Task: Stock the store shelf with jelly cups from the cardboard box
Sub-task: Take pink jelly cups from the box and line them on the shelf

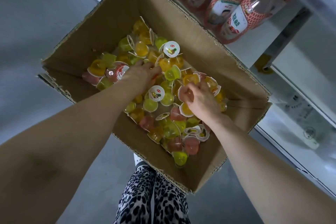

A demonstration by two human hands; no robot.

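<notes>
I see the cardboard box [101,29] filling mid-frame, open and close beside the store shelf [298,96] along the right edge, likely to keep the reach short, with drink bottles [234,14] at upper right. The jelly cups [169,129] lie heaped loose in the box. The right hand [203,98], centre right, has its grip curled round a pink cup [184,94] and an orange cup [186,110], gathering a handful, while the left hand [143,72] digs into the heap, fingertips buried, so I cannot tell its grip.
</notes>
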